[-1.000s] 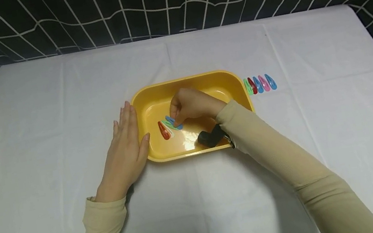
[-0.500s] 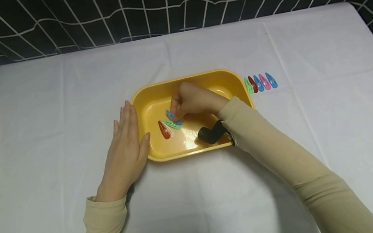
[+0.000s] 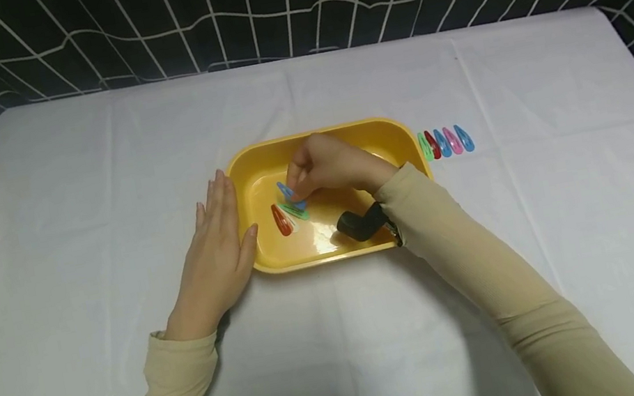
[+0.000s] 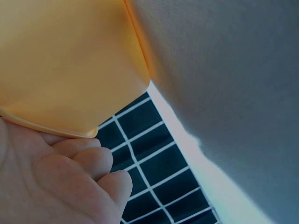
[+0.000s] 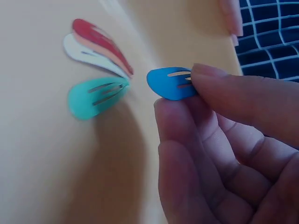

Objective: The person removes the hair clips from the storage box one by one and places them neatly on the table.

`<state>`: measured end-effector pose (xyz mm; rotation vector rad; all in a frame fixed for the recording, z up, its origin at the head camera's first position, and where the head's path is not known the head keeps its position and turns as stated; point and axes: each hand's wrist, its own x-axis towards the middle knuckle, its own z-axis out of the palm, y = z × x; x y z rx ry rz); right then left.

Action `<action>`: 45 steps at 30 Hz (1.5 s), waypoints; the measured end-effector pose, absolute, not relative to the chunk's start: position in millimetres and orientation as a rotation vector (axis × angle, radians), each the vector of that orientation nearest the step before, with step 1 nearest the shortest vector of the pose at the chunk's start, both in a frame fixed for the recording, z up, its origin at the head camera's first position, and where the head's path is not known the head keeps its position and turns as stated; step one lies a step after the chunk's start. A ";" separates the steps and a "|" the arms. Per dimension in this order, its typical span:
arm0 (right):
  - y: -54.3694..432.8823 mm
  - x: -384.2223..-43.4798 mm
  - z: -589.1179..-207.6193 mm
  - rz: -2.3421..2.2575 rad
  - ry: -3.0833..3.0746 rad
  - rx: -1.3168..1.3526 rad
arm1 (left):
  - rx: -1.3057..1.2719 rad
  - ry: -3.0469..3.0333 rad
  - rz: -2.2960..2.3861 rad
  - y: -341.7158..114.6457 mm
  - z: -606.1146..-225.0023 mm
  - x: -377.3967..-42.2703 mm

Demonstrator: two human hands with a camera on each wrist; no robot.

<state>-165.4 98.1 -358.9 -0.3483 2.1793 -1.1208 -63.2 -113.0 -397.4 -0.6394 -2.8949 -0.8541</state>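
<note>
- Pinching a blue snap hair clip [image 5: 161, 86] between thumb and fingertips, the right hand [image 3: 335, 165] has its grip closed down to the clip's thickness, over the left half of the yellow tray [image 3: 359, 253].
- The held clip's long axis slants from far left to near right; its wide end pokes out of the pinch in the right wrist view, and the thumb covers the other end.
- A fan of loose clips lies just to the near left of the grip, narrow ends together; the right hand is nearer to it than the left hand [image 3: 210, 263], which rests straight-fingered along the tray's left rim, gripping nothing.
- Fan, three: one red clip [image 3: 281, 221], one white clip [image 5: 86, 53], one green clip [image 5: 91, 100].
- Right of the tray, five in a row, left to right: light-green clip [image 3: 425, 146], dark-red clip [image 3: 433, 144], first blue clip [image 3: 442, 142], pink clip [image 3: 453, 140], last blue clip [image 3: 464, 137].
</note>
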 end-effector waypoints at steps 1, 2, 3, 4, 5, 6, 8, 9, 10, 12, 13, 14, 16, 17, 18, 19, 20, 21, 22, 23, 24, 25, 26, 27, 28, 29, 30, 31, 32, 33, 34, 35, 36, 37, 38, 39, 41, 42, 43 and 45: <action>97.6 -165.1 -357.4 -1.132 2.170 -0.340 | -0.639 -2.896 -0.853 -113.1 -397.3 -63.2; 97.2 -164.9 -356.0 -1.142 2.162 -0.334 | -0.638 -2.895 -0.853 -113.2 -397.3 -63.3; 97.1 -164.8 -355.2 -1.148 2.155 -0.332 | -0.638 -2.895 -0.855 -113.2 -397.2 -63.2; 97.0 -164.4 -353.7 -1.156 2.148 -0.328 | -0.636 -2.895 -0.856 -113.3 -397.1 -63.2; 97.1 -163.9 -352.1 -1.166 2.140 -0.324 | -0.636 -2.895 -0.856 -113.3 -397.2 -63.2; 97.4 -163.3 -350.6 -1.174 2.135 -0.321 | -0.636 -2.894 -0.856 -113.3 -397.3 -63.2; 98.7 -162.2 -347.6 -1.189 2.130 -0.318 | -0.636 -2.894 -0.855 -113.4 -397.7 -63.3; 99.6 -161.5 -346.1 -1.197 2.127 -0.317 | -0.636 -2.893 -0.854 -113.3 -397.6 -63.3; 100.8 -160.9 -344.6 -1.209 2.121 -0.316 | -0.637 -2.894 -0.854 -113.3 -397.6 -63.3; 103.5 -159.7 -341.8 -1.233 2.114 -0.318 | -0.636 -2.896 -0.854 -113.3 -397.5 -63.3; 105.1 -159.2 -340.7 -1.246 2.108 -0.321 | -0.635 -2.898 -0.854 -113.2 -397.2 -63.2; 106.8 -158.6 -339.4 -1.262 2.101 -0.324 | -0.634 -2.899 -0.854 -113.1 -396.7 -63.1; 110.5 -157.1 -337.5 -1.290 2.090 -0.331 | -0.632 -2.902 -0.855 -113.0 -396.2 -62.9; 112.2 -156.1 -336.2 -1.302 2.087 -0.338 | -0.631 -2.903 -0.854 -113.0 -396.1 -62.9; 113.9 -155.1 -335.0 -1.311 2.085 -0.347 | -0.631 -2.902 -0.854 -113.0 -396.1 -62.9; 115.5 -154.2 -333.9 -1.320 2.082 -0.350 | -0.631 -2.901 -0.852 -113.0 -396.0 -62.9; 117.1 -153.2 -333.1 -1.327 2.082 -0.353 | -0.633 -2.899 -0.850 -113.0 -396.2 -63.0; 118.7 -152.5 -332.5 -1.330 2.084 -0.358 | -0.634 -2.896 -0.849 -113.1 -396.4 -63.2; 120.1 -151.7 -332.0 -1.332 2.086 -0.361 | -0.636 -2.895 -0.847 -113.1 -396.7 -63.3; 121.4 -151.0 -331.4 -1.332 2.091 -0.365 | -0.638 -2.893 -0.845 -113.1 -396.9 -63.4; 122.7 -150.5 -331.3 -1.334 2.095 -0.363 | -0.639 -2.891 -0.843 -113.1 -396.9 -63.5; 123.8 -149.8 -331.2 -1.335 2.097 -0.359 | -0.640 -2.890 -0.841 -113.1 -397.2 -63.6; 125.0 -149.2 -331.1 -1.334 2.101 -0.358 | -0.641 -2.891 -0.841 -113.2 -397.5 -63.7; 125.9 -148.5 -330.7 -1.333 2.107 -0.358 | -0.641 -2.892 -0.841 -113.2 -397.8 -63.8; 126.9 -147.8 -330.3 -1.334 2.111 -0.356 | -0.641 -2.893 -0.841 -113.2 -398.1 -63.8; 127.9 -147.0 -329.8 -1.334 2.116 -0.353 | -0.641 -2.894 -0.842 -113.1 -398.0 -63.7; 129.0 -146.1 -329.3 -1.336 2.118 -0.349 | -0.641 -2.895 -0.843 -113.1 -398.0 -63.7; 130.0 -145.4 -328.9 -1.339 2.119 -0.346 | -0.640 -2.896 -0.846 -113.3 -398.1 -63.5; 131.4 -144.8 -328.8 -1.342 2.123 -0.346 | -0.640 -2.896 -0.847 -113.3 -397.8 -63.3; 132.8 -144.2 -328.6 -1.346 2.128 -0.346 | -0.640 -2.896 -0.850 -113.4 -397.6 -63.2; 134.5 -143.5 -328.4 -1.347 2.134 -0.344 | -0.639 -2.897 -0.852 -113.4 -397.2 -63.0; 136.3 -143.0 -328.4 -1.349 2.141 -0.343 | -0.639 -2.897 -0.854 -113.5 -397.1 -63.0; 138.1 -142.7 -328.3 -1.349 2.146 -0.347 | -0.639 -2.897 -0.855 -113.5 -397.2 -63.1; 140.1 -142.3 -328.3 -1.345 2.155 -0.349 | -0.639 -2.897 -0.858 -113.6 -397.2 -63.1; 142.1 -141.7 -328.3 -1.342 2.159 -0.352 | -0.641 -2.897 -0.857 -113.6 -397.5 -63.3; 143.9 -141.0 -328.1 -1.338 2.162 -0.349 | -0.641 -2.897 -0.856 -113.7 -397.6 -63.4; 147.3 -139.7 -328.6 -1.333 2.169 -0.346 | -0.642 -2.895 -0.852 -113.9 -397.8 -63.7; 148.7 -138.8 -328.4 -1.333 2.169 -0.341 | -0.642 -2.895 -0.852 -113.9 -397.7 -63.7; 150.0 -137.7 -328.1 -1.335 2.169 -0.339 | -0.642 -2.894 -0.853 -114.0 -397.8 -63.7; 151.8 -135.7 -328.3 -1.342 2.173 -0.333 | -0.641 -2.893 -0.849 -114.2 -397.8 -63.8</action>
